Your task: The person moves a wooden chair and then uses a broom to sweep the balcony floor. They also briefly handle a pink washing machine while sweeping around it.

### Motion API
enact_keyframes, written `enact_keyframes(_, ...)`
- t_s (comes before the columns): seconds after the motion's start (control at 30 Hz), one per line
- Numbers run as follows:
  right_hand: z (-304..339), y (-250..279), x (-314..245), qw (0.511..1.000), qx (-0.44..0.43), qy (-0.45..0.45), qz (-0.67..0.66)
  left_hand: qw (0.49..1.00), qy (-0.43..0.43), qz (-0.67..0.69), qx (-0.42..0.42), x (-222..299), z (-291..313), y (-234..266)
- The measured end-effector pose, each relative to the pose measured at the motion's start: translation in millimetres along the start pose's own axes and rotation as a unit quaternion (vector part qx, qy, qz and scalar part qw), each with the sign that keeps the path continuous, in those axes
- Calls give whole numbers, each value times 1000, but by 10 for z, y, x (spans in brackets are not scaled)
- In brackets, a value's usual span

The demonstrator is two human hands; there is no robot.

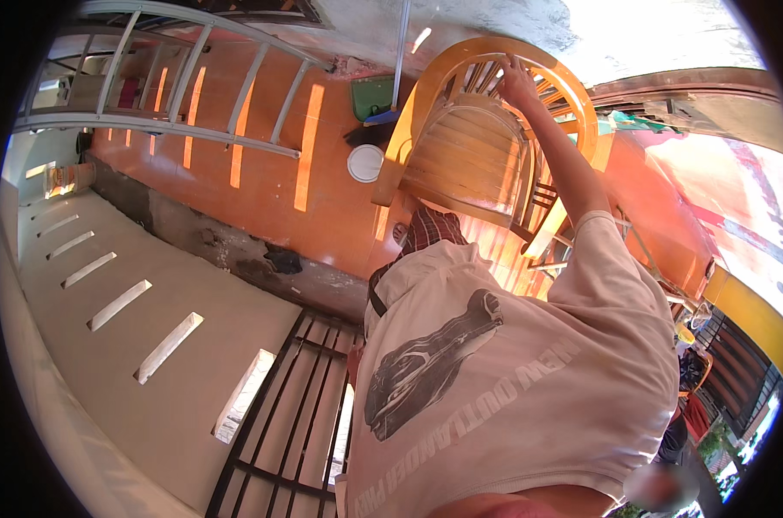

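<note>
The wooden chair (465, 160) is located directly at the fingers of your right hand (518, 84). Your right arm is extended outward, and the fingers contact the inner side of the chair's curved top rail (447, 65), at the head of the spindles (486, 76). You cannot tell from this view whether these fingers are clenched around the rail or only rest on it. Your left hand is out of view; the state of its fingers cannot be determined.

The chair's seat (460, 155) lies nearer to you than the fingers and slightly to their left. Its slatted side sits to the near right of the fingers, partly behind your forearm.

To the left of the fingers, just beyond the chair, note a thin pole (402, 52) and a green object (372, 95). A round white item (365, 162) is located to their near left, beside the chair frame. Farther left, well apart from the fingers, a metal ladder (177, 73) spans the area above the orange floor (270, 203).

On the near left, well apart from the fingers, locate the slotted pale wall (163, 298) and the black metal grille (292, 414).
</note>
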State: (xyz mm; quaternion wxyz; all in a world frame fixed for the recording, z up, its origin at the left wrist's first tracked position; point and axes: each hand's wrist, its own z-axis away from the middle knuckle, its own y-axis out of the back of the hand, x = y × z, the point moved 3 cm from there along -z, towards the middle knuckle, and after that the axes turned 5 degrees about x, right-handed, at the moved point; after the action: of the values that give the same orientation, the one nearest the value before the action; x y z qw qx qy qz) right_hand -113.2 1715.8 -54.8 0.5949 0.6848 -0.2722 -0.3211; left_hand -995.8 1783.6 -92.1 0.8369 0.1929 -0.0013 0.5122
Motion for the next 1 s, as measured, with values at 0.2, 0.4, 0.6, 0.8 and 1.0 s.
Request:
enact_keyframes(0.2,-987,-358,333,991,-67,86,78,1000,3,-4,14,326,429,-176)
enact_keyframes(0.4,-1363,-170,411,962,-274,12,3,1000,-9,-3,21,631,548,-327)
enact_keyframes(0.6,-1366,-125,369,975,-220,-27,-3,997,-59,-9,38,1112,327,-312)
enact_keyframes(0.8,-1096,-182,190,964,-255,-57,37,994,-111,-7,12,1410,-22,-28)
enact_keyframes(1.0,-123,271,-393,983,-172,-56,26,934,-246,-186,-181,1321,-480,-17)
